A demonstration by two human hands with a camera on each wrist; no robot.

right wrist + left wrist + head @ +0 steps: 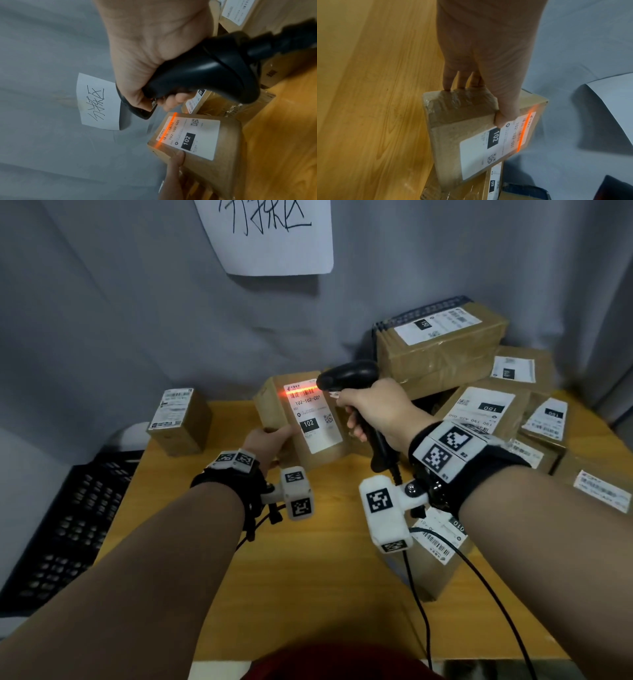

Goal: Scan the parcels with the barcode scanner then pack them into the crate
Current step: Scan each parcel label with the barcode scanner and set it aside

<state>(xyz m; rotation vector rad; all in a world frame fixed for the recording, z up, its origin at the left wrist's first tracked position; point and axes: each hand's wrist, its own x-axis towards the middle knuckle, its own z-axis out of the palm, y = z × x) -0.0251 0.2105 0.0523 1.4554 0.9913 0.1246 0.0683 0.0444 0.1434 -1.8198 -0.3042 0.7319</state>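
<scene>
My left hand (pixel 270 441) holds a brown cardboard parcel (pixel 301 422) labelled 102 above the wooden table, thumb on its labelled face (pixel 505 119), fingers round the back. My right hand (pixel 373 412) grips the handle of a black barcode scanner (pixel 349 376), whose head points at the parcel from the right. An orange-red scan line (pixel 301 389) falls across the barcode at the top of the label; it also shows in the wrist views (pixel 523 134) (pixel 167 129). A black perforated crate (pixel 65 529) stands left of the table, lower down.
A heap of labelled brown parcels (pixel 479 392) fills the table's right side. One small parcel (pixel 180 421) stands at the back left; another (pixel 435 546) lies under my right wrist. The scanner's cable (pixel 479 577) trails across the table (pixel 308 577). Grey cloth with a paper sign (pixel 270 234) hangs behind.
</scene>
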